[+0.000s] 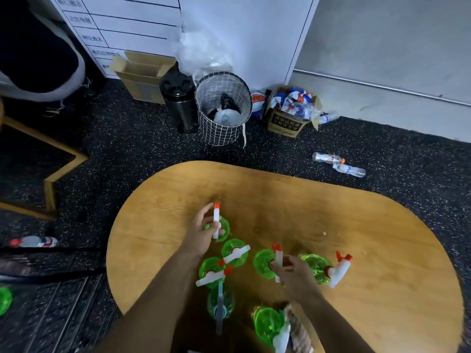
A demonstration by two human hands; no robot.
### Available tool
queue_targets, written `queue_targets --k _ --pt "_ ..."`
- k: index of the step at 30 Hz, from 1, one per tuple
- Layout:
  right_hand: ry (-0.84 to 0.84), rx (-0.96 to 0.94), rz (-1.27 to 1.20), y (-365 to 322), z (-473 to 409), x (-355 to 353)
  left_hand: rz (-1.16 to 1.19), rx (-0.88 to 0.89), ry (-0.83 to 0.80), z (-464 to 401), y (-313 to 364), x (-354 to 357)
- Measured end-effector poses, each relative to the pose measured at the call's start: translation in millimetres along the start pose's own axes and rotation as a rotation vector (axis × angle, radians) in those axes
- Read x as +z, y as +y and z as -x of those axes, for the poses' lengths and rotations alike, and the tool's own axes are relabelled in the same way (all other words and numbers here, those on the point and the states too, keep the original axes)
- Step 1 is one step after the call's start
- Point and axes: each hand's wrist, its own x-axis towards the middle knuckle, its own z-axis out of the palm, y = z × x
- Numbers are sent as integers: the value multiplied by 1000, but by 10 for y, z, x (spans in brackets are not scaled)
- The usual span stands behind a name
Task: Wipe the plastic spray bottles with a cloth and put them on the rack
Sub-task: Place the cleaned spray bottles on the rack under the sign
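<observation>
Floorside wire basket holds crumpled bags.

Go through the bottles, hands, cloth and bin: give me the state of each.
Left hand: grips a spray head.
Right hand: grips a spray head.
Bottle by right edge: lying down.
Middle bottles: upright.
Cloth: crumpled, unheld.
Wire bin: open, partly filled.

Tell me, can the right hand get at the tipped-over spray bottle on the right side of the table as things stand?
Probably yes, once it lets go. The right hand grips an upright bottle's spray head, and the tipped bottle lies just to its right on bare table, with nothing between.
</observation>
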Motion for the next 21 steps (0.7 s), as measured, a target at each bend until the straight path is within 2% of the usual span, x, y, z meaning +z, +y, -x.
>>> queue_targets --k 5,12,21 --pt "80 -80 -45 -211 -13 -144 86 35 35 115 53 -17" --pt "96 -365 -33 -926 97 -196 191 170 107 467 247 -262" --pt "-205 -649 160 -1971 487 780 325 366 319 1237 185 -1233"
